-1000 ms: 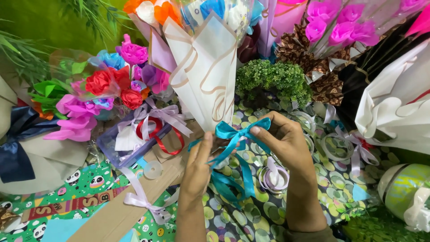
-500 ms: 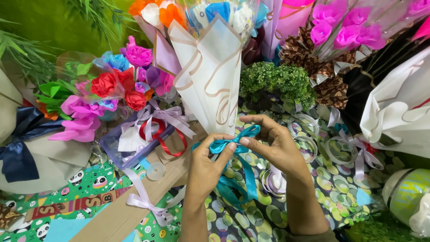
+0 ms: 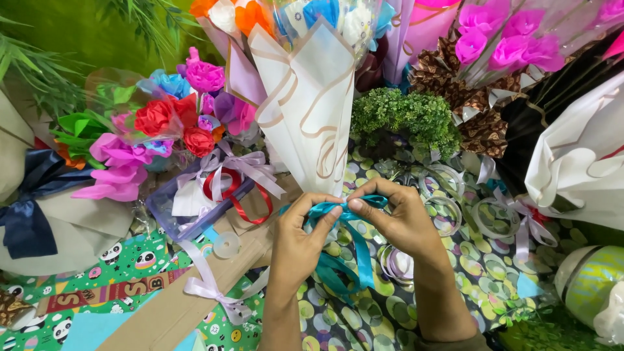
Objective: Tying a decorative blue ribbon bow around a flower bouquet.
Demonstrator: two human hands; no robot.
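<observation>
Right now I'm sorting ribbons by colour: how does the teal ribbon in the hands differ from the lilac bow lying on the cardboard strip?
The teal ribbon is pinched by both the left hand and right hand at the base of the cream bouquet wrap; the lilac bow lies loose, untouched. Teal is deep and saturated; lilac is pale. Both are satin-like with trailing tails.

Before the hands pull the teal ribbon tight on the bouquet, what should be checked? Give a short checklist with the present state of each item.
1. Left hand pinches the teal ribbon: ok.
2. Right hand pinches the ribbon's other side: ok.
3. Ribbon sits at the narrow base of the cream-wrapped bouquet: ok.
4. Ribbon tails hang free below the hands, apart from the lilac bow: ok.
5. Knot fully formed: cannot tell, fingers cover it.
6. Space around the hands: not ok, other bouquets and ribbon rolls crowd close.
</observation>
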